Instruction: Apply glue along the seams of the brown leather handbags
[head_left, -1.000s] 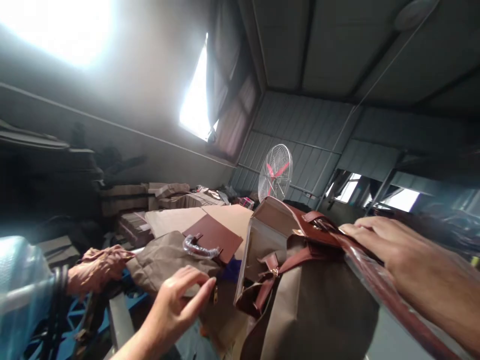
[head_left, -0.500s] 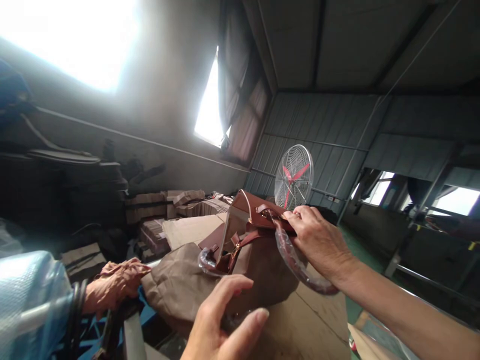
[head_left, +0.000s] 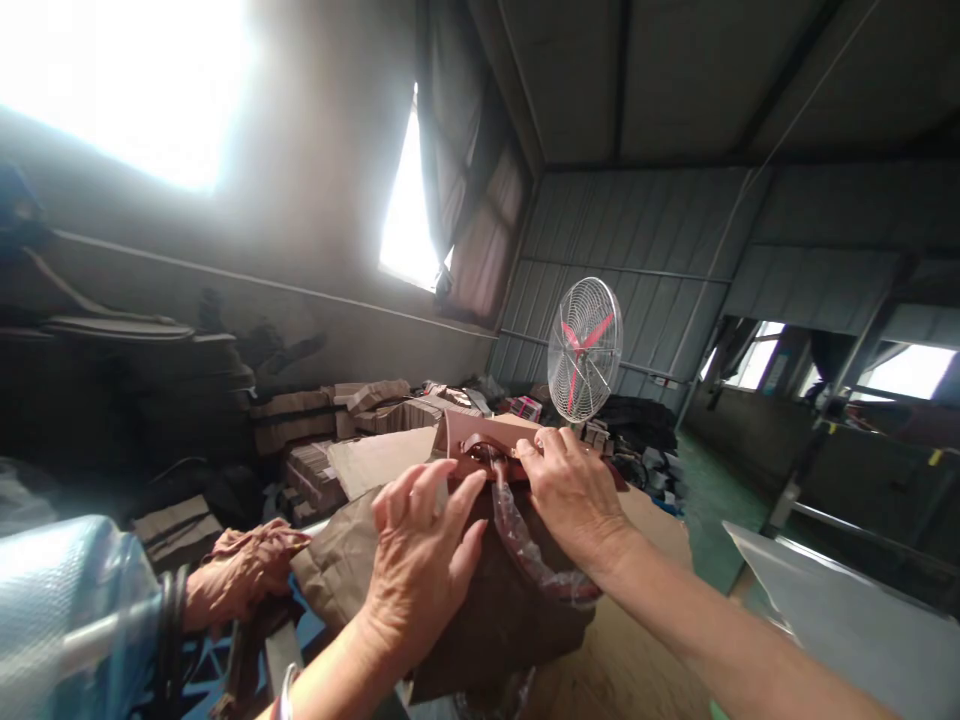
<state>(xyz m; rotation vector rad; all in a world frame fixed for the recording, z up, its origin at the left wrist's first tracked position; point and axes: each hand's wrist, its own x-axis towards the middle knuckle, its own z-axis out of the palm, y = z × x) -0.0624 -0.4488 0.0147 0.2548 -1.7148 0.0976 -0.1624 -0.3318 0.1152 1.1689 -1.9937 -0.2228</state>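
Observation:
A handbag (head_left: 517, 590) with a dark brown body, reddish-brown trim and a clear-plastic-wrapped handle (head_left: 517, 535) lies on a cardboard-coloured surface in front of me. My right hand (head_left: 574, 490) has its fingers curled over the bag's reddish-brown top flap (head_left: 480, 430), right of the handle's base. At the left end of the flap is my left hand (head_left: 424, 525), palm down over the bag, fingers bent but apart and thumb away from them. Whether its fingertips touch the flap is hard to see. Brown fabric (head_left: 337, 550) spreads out to the left.
Left of the bag are a crumpled pinkish-brown cloth-like piece (head_left: 244, 565), a shiny blue plastic-covered thing (head_left: 82, 610) and a blue crate-like lattice (head_left: 217, 670). Stacks of brown pieces (head_left: 375, 405) line the wall. A fan (head_left: 586, 350) stands behind, a pale sheet (head_left: 847, 600) at right.
My left hand has moved forward and up to the bag's upper left. The flap has swung down leftward over the bag's opening, with my right hand moving left along with it.

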